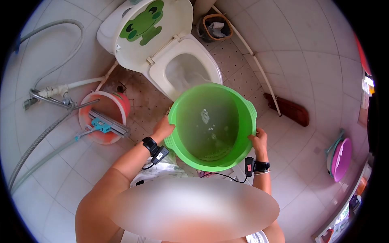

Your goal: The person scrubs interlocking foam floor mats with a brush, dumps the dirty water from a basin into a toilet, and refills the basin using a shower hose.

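A large green basin [244, 121] with murky, slightly foamy water in it is held between both hands. My left hand [163, 128] grips its left rim, thumb on the edge and the other fingers hidden. On the right, my right hand [258, 142] is closed on the lower right rim. The basin's far edge overlaps the front of a white toilet [156, 75], whose lid with a green frog sticker [142, 25] stands raised. Water shows inside the bowl, with a pale streak near the basin's far rim.
At the left, a pink bucket [84, 117] stands under a tap [65, 97] with a hose, and a squeegee mop [101, 124] lies across it. A waste bin [219, 28] is beyond the toilet. A pipe [263, 73] runs along the right wall; purple basin [342, 160] at far right.
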Demonstrator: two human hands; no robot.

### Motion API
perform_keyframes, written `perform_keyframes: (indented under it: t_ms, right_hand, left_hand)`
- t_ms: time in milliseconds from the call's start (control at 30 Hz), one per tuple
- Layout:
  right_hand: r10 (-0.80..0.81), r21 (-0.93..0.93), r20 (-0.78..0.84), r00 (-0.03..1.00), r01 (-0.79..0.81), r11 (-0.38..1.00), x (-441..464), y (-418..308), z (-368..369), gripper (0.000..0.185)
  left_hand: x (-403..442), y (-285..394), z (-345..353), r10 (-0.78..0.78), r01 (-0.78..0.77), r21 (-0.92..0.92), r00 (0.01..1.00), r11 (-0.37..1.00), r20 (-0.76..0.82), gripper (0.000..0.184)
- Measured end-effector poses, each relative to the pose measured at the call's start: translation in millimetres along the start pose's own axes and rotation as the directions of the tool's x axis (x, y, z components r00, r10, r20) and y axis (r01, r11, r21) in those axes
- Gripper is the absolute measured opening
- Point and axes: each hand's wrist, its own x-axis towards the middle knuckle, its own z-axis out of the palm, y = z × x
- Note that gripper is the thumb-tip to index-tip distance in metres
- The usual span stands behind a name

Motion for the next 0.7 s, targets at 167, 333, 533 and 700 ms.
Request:
perform_keyframes:
  t_ms: [167,333,533,700]
  right_hand:
    - [0.015,0.048,0.027,1.000,-0.017,0.999,0,-3,1,0.029]
    - [0.031,0.069,0.052,0.998,-0.035,0.997,-1,-14,1,0.027]
    - [0.028,0.010,0.039,0.999,-0.028,1.000,2,-14,3,0.029]
    - [0.049,0.026,0.048,0.998,-0.050,0.998,4,-30,6,0.025]
  left_hand:
    - [-1,4,-1,-0.016,0.016,-0.036,1.000,0.999,0.000,0.035]
    - [7,-2,2,-0.058,0.058,-0.115,0.998,0.992,0.003,0.036]
    - [6,1,-6,-0.025,0.025,-0.071,1.000,0.997,0.005,0.030]
    - [11,3,-10,-0.070,0.073,-0.083,0.997,0.994,0.032,0.034]
